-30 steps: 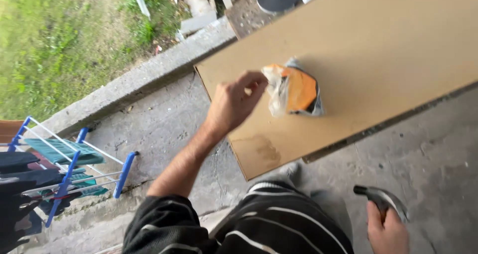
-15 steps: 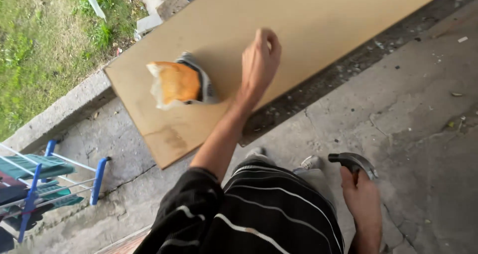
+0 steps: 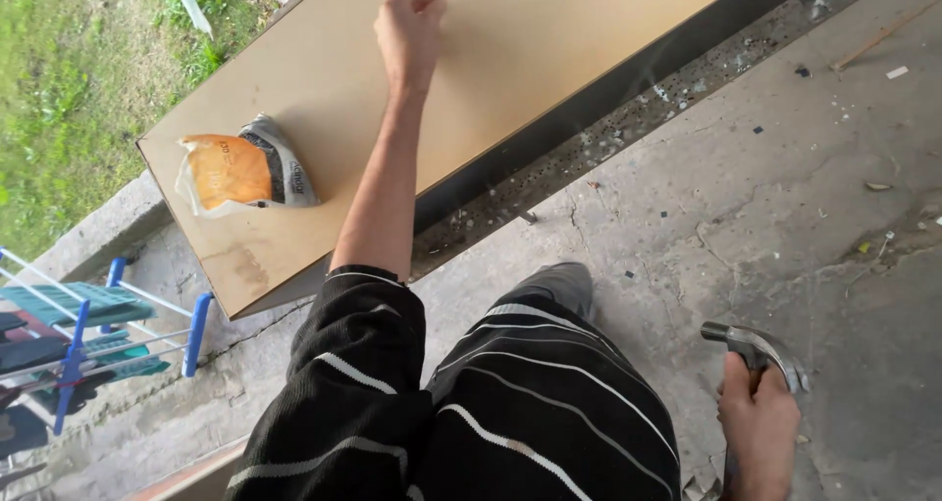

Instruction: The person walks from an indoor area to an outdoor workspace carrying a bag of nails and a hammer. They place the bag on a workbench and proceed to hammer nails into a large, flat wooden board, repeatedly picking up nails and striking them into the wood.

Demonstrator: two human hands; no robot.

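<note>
1. A long tan board [image 3: 549, 59] lies across the upper part of the view, one corner jutting out over a low concrete kerb [image 3: 98, 231], with grass [image 3: 69, 79] beyond.
2. Near that corner, a clear plastic bag [image 3: 245, 172] with orange and dark contents rests on the board, well apart from the left hand [image 3: 410, 25] and not in its way.
3. At lower left stands a blue and white drying rack [image 3: 88, 349] with clothes on it, down beside the kerb.
4. The concrete floor [image 3: 785, 197] is cracked and littered with small chips and grit along the board's dark edge.
5. The left arm, in a black sleeve with white stripes [image 3: 353, 383], stretches out over the board; nothing lies between it and the surface.
6. The left hand is curled into a fist on the board's far part, fingers drawn together; it may pinch something small, but I cannot tell.
7. The right hand [image 3: 758, 427] is low at the right, fingers wrapped tightly round the handle of a hammer [image 3: 760, 349].
8. The hammer's head is bright grey metal, held just above the floor, well apart from the board.
</note>
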